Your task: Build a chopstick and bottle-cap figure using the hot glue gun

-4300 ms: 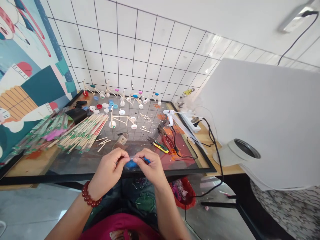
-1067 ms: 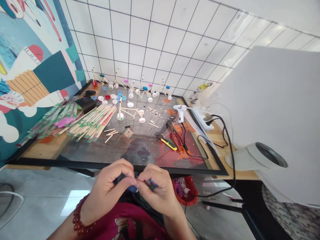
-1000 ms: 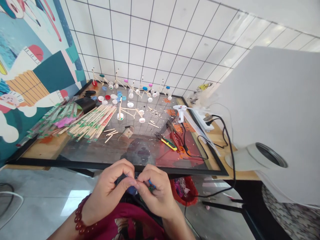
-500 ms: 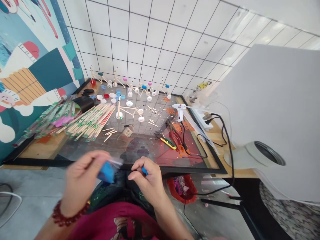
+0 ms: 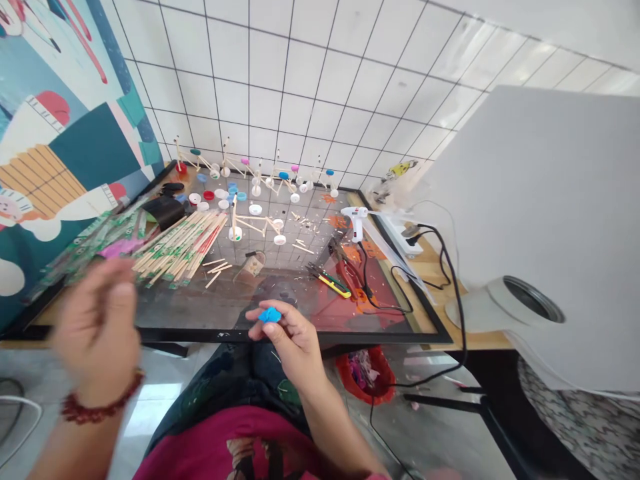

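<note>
My right hand point(image 5: 295, 337) pinches a small lump of blue modelling clay point(image 5: 270, 315) between thumb and fingers, over the front edge of the table. My left hand point(image 5: 103, 320), smeared by motion, is at the table's front left, just short of a pink packet point(image 5: 121, 248). Its fingers are too blurred to show what they hold, and the blue bag is out of sight. Ahead of my right hand stands a small model bicycle point(image 5: 256, 223) of sticks with bottle-cap wheels. Left of it lies a heap of paper-wrapped chopsticks point(image 5: 183, 250).
More stick models point(image 5: 283, 177) line the wall, near loose bottle caps point(image 5: 220, 195). A white glue gun point(image 5: 356, 221), red-handled pliers point(image 5: 349, 270) and a yellow-green cutter point(image 5: 333, 283) are on the right. Black cables hang past the right edge; a red bin point(image 5: 373, 387) sits below.
My left hand has swung left and forward, away from my right hand, and the blue bag no longer shows. My right hand has turned, bringing the blue clay into fuller view.
</note>
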Demonstrator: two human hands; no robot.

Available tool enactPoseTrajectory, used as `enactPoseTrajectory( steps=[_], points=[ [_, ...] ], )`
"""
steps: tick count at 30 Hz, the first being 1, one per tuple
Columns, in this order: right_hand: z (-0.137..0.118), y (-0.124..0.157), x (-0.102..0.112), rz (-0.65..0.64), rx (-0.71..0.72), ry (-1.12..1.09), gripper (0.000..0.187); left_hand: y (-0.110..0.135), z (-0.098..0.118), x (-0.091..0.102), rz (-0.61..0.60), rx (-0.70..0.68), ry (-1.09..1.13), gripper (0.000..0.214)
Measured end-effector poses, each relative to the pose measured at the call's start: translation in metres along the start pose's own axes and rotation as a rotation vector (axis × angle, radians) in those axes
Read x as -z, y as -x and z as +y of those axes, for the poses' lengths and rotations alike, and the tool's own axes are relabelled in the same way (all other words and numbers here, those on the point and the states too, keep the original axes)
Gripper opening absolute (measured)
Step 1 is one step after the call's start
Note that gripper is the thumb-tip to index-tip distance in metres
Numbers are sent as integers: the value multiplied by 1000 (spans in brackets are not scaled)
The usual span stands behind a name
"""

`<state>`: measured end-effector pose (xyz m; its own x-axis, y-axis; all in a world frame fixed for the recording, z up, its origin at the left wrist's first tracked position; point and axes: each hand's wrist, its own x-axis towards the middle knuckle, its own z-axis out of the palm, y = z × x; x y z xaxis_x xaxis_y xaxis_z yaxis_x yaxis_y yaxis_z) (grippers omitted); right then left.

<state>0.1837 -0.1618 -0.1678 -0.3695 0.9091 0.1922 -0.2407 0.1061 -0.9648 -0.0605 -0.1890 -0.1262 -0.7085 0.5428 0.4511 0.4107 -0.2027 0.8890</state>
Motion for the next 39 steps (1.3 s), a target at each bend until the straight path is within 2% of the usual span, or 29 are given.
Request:
enactPoseTrajectory(
  steps=[1, 2, 3, 4, 6, 7, 8, 9, 11, 12, 14, 16, 18, 20, 22, 25, 28, 31, 33, 36, 39],
  points=[
    [-1, -1, -3, 22, 105, 169, 30, 23, 14, -17, -102, 185, 281, 45],
    [-3, -2, -5, 25, 203, 350, 30, 42, 26, -33, -274, 405, 500, 50],
    [-6, -3, -6, 5, 283, 527, 33, 57, 37, -48, -427, 636, 636, 53],
    [-9, -3, -6, -33, 341, 680, 40, 66, 46, -60, -513, 834, 721, 53],
    [-18, -3, -1, -128, 402, 867, 59, 72, 56, -72, -487, 1083, 800, 32],
    [-23, -6, 3, -161, 412, 905, 66, 71, 57, -74, -424, 1168, 812, 22],
    [-29, -10, 8, -171, 412, 921, 69, 69, 57, -73, -353, 1233, 821, 23],
    [-35, -18, 13, -164, 404, 926, 66, 66, 56, -70, -292, 1281, 832, 29],
    [-44, -43, 22, -102, 324, 970, 43, 61, 52, -65, -239, 1347, 867, 33],
    [-46, -60, 24, -121, 262, 1014, 35, 59, 50, -63, -238, 1367, 880, 31],
    [-47, -96, 25, -203, 140, 1146, 31, 56, 46, -66, -236, 1370, 876, 28],
    [-42, -128, 21, -202, 45, 1334, 29, 51, 41, -71, -232, 1324, 818, 29],
    [-34, -150, 16, -232, 12, 1448, 28, 44, 33, -73, -237, 1181, 757, 29],
    [-27, -161, 13, -256, 21, 1491, 28, 37, 20, -66, -254, 937, 698, 24],
    [-21, -166, 11, -270, 36, 1509, 26, 28, 3, -50, -220, 617, 559, 19],
    [-15, -171, 10, -287, 39, 1533, 22, 5, -22, -21, -112, 167, 59, 18],
    [-12, -174, 4, -298, 22, 1548, 18, -30, -39, 0, -154, -142, -290, 14],
    [-17, -172, -1, -306, 13, 1561, 18, -61, -47, 6, -208, -261, -481, 10],
    [-30, -167, 7, -298, 12, 1564, 20, -74, -51, 7, -272, -295, -558, 9],
    [-60, -156, 42, -208, -40, 1584, 25, -81, -63, 7, -387, -326, -642, 10],
    [-86, -147, 93, -44, -200, 1635, 28, -82, -77, 5, -365, -384, -680, 11]
  ],
)
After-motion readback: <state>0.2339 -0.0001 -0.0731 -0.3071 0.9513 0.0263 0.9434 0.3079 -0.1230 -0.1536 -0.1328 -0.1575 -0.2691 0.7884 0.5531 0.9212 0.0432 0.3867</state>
